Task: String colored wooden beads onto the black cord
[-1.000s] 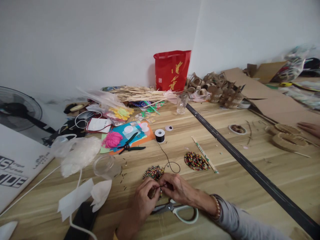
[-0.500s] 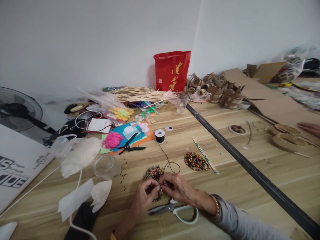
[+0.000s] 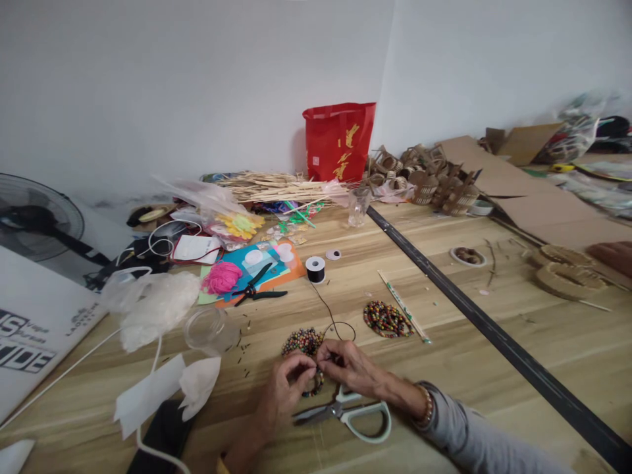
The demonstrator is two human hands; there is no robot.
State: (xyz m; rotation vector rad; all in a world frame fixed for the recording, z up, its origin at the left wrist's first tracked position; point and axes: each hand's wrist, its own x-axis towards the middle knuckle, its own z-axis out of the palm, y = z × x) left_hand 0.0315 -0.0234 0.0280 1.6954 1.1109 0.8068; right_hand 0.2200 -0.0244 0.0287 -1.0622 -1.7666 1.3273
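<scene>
My left hand [image 3: 290, 385] and my right hand [image 3: 348, 363] meet fingertip to fingertip, both pinching a thin black cord [image 3: 345, 322]. That cord loops on the table beyond them and runs up to a black spool [image 3: 315, 269]. Just behind my fingers lies a heap of multicoloured beads [image 3: 302, 342]. A short curve of strung beads [image 3: 314, 385] hangs below the pinch, partly hidden by my left hand. White-handled scissors [image 3: 345, 415] rest on the table under my right wrist, blades pointing left.
A coil of beads [image 3: 388, 318] lies right of my hands, beside thin sticks [image 3: 405, 308]. Black-handled pliers [image 3: 257, 289] and pink yarn [image 3: 222, 277] sit on coloured sheets. A clear jar [image 3: 210, 331] stands left. Another person's hand [image 3: 612, 255] shows at the far right.
My fingertips have shifted slightly and drawn closer around the cord. At the far right the other person's hand has moved a little. The view has barely shifted.
</scene>
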